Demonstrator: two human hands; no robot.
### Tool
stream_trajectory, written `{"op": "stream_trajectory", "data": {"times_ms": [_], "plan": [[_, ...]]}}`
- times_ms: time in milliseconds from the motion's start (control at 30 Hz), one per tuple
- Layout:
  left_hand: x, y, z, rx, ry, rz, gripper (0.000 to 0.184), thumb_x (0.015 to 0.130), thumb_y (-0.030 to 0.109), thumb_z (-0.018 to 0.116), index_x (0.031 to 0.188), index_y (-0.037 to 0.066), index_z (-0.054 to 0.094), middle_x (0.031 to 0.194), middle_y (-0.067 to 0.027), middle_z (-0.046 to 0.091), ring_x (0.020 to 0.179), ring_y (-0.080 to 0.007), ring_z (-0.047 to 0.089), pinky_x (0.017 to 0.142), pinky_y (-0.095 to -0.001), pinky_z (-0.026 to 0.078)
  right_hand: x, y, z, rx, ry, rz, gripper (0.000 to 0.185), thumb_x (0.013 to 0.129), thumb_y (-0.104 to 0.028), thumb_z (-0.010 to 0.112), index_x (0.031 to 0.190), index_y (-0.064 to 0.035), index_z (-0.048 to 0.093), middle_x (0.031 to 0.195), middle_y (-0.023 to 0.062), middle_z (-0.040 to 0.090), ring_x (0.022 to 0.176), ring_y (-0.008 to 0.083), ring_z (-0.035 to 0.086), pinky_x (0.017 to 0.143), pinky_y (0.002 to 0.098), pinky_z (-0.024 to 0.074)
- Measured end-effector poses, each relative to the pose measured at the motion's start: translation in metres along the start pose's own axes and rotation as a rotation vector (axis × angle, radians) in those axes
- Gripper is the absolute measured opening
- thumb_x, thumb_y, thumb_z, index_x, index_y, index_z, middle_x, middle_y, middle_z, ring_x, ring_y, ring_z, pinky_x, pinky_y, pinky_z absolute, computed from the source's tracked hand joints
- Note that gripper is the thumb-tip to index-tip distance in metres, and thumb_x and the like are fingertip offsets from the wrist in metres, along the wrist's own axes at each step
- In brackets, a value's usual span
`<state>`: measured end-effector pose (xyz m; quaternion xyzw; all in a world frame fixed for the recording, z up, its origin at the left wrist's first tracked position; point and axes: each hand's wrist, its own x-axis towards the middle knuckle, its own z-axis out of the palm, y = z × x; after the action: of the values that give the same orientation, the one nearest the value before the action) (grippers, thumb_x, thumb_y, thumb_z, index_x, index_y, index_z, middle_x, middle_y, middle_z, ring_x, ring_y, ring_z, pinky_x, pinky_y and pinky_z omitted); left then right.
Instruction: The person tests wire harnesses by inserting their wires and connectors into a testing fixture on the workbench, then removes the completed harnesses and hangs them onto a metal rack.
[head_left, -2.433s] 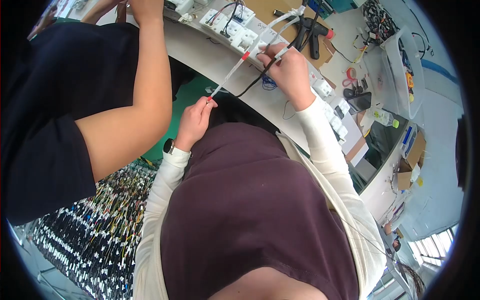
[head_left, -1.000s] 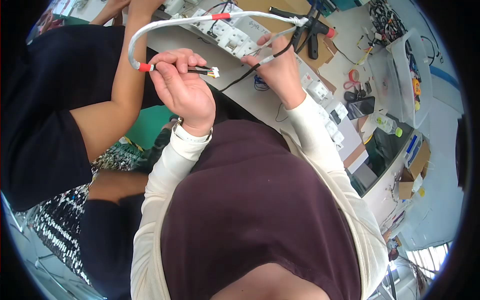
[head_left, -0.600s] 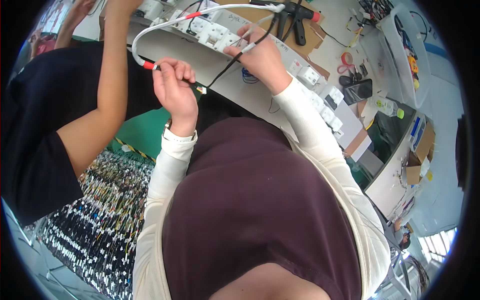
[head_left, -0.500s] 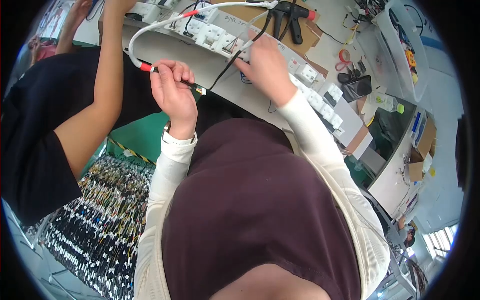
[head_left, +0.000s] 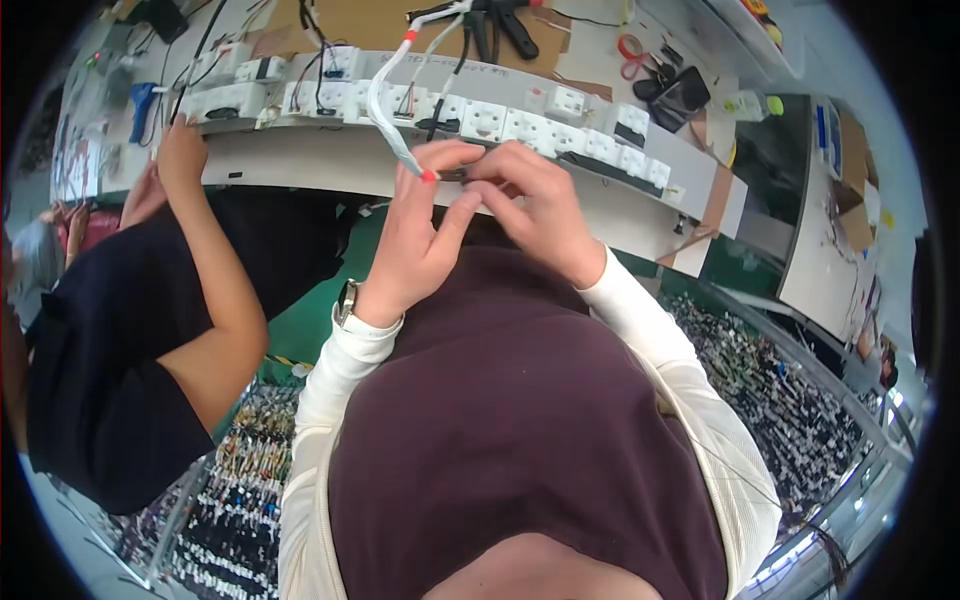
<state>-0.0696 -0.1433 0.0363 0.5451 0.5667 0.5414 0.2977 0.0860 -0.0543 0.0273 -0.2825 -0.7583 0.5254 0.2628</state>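
Observation:
A white-sleeved cable (head_left: 382, 105) with red bands arcs down from the board to my hands. My left hand (head_left: 415, 235) is closed on its lower end, just by the red band. My right hand (head_left: 540, 205) meets it from the right, fingers curled and pinching the short dark wires (head_left: 453, 175) past the band. The cable's tip is hidden between my fingers. Behind my hands, a board (head_left: 430, 68) carries a row of white socket-like blocks (head_left: 484, 121). A black branch (head_left: 447, 90) of the harness reaches down to one block.
A black glue gun (head_left: 513, 32) lies on cardboard at the back. Red-handled scissors (head_left: 631, 55), a black pouch (head_left: 682, 98) and a green-capped bottle (head_left: 750, 105) are to the right. On the left, a co-worker's arm (head_left: 215, 260) reaches to the bench. Racks of cables (head_left: 770, 390) hang below.
My right hand has left the blocks and come down to the cable end beside my left hand. My left hand has shifted right. The view has turned, and the co-worker's arm appears lower.

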Motion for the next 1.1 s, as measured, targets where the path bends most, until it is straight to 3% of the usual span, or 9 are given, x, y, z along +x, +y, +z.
{"op": "stream_trajectory", "data": {"times_ms": [33, 67, 267, 533, 600, 700, 767, 867, 1100], "plan": [[-0.002, -0.002, -0.001, 0.171, -0.117, 0.026, 0.028, 0.097, 0.004, 0.055, 0.125, 0.0, 0.056, 0.114, -0.0124, 0.061, 0.097, -0.0224, 0.063, 0.09, -0.0359, 0.05, -0.006, 0.001, -0.004, 0.026, 0.058, 0.018, 0.013, 0.088, -0.002, 0.068, 0.101, 0.0009, 0.067, 0.093, 0.0066, 0.063, 0.077, 0.0126, 0.063, 0.066, 0.0252, 0.0537], [-0.007, -0.006, 0.002, -0.095, -0.158, -0.173, 0.035, 0.092, 0.0, 0.06, 0.126, 0.0, 0.059, 0.111, -0.0125, 0.062, 0.096, -0.0221, 0.065, 0.084, -0.0331, 0.053, -0.009, 0.0, -0.007, 0.076, 0.084, 0.083, 0.009, 0.09, 0.0, 0.067, 0.099, 0.0015, 0.068, 0.095, 0.0059, 0.062, 0.076, 0.0122, 0.063, 0.065, 0.0241, 0.0536], [-0.002, -0.009, 0.003, -0.171, -0.237, -0.274, 0.028, 0.086, -0.001, 0.07, 0.113, -0.002, 0.067, 0.099, -0.0116, 0.066, 0.085, -0.0207, 0.069, 0.073, -0.0279, 0.056, -0.022, 0.002, -0.014, 0.486, 0.061, 0.338, 0.009, 0.095, -0.005, 0.064, 0.098, 0.0037, 0.065, 0.094, 0.004, 0.061, 0.078, 0.0103, 0.062, 0.071, 0.0238, 0.0526], [0.005, -0.016, -0.002, 0.161, -0.287, -0.158, 0.014, 0.084, 0.0, 0.071, 0.098, -0.002, 0.069, 0.091, -0.0107, 0.068, 0.077, -0.0222, 0.068, 0.069, -0.0287, 0.055, -0.033, 0.019, -0.02, 0.485, 0.072, 0.396, 0.006, 0.095, -0.007, 0.066, 0.096, -0.0013, 0.064, 0.088, 0.0026, 0.061, 0.076, 0.0101, 0.062, 0.069, 0.0249, 0.0519], [0.005, -0.026, -0.001, 0.296, -0.24, -0.052, 0.015, 0.081, -0.004, 0.072, 0.095, 0.0, 0.069, 0.093, -0.01, 0.067, 0.076, -0.0231, 0.067, 0.066, -0.0302, 0.053, -0.035, 0.017, -0.021, -0.196, 0.062, -0.004, 0.01, 0.086, -0.002, 0.071, 0.095, -0.0061, 0.067, 0.089, 0.0036, 0.063, 0.076, 0.0151, 0.065, 0.067, 0.0267, 0.0528], [0.006, -0.041, 0.006, 0.422, -0.153, 0.166, 0.017, 0.08, -0.004, 0.074, 0.095, 0.003, 0.07, 0.093, -0.0079, 0.067, 0.075, -0.0251, 0.066, 0.066, -0.0327, 0.053, -0.04, 0.028, -0.015, -0.617, 0.103, -0.192, 0.024, 0.073, 0.002, 0.074, 0.092, -0.0104, 0.069, 0.09, 0.0032, 0.065, 0.077, 0.0201, 0.066, 0.066, 0.029, 0.0541], [0.016, -0.054, 0.013, 0.442, -0.097, 0.248, 0.021, 0.076, -0.005, 0.076, 0.094, 0.006, 0.072, 0.092, -0.0057, 0.067, 0.078, -0.0253, 0.066, 0.066, -0.0339, 0.053, -0.038, 0.034, -0.016, -0.667, 0.197, -0.247, 0.026, 0.069, 0.003, 0.074, 0.091, -0.0105, 0.07, 0.09, 0.0024, 0.066, 0.077, 0.0207, 0.066, 0.065, 0.0298, 0.0546], [0.036, -0.071, 0.021, 0.591, 0.095, 0.645, 0.033, 0.063, -0.003, 0.074, 0.094, 0.011, 0.074, 0.088, 0.0016, 0.069, 0.076, -0.0196, 0.061, 0.062, -0.0299, 0.051, -0.027, 0.047, -0.019, -0.708, 0.361, -0.38, 0.029, 0.065, 0.005, 0.074, 0.09, -0.0101, 0.072, 0.089, 0.0018, 0.069, 0.077, 0.0206, 0.067, 0.064, 0.0302, 0.0554], [0.033, -0.102, 0.022, 0.627, 0.047, 0.615, 0.032, 0.066, -0.003, 0.071, 0.095, 0.01, 0.074, 0.092, 0.0025, 0.071, 0.074, -0.0188, 0.06, 0.061, -0.0292, 0.051, -0.011, 0.078, -0.013, -0.68, 0.425, -0.527, 0.027, 0.067, 0.004, 0.076, 0.09, -0.0082, 0.073, 0.092, 0.0027, 0.073, 0.082, 0.0202, 0.071, 0.066, 0.0282, 0.0575]]}}
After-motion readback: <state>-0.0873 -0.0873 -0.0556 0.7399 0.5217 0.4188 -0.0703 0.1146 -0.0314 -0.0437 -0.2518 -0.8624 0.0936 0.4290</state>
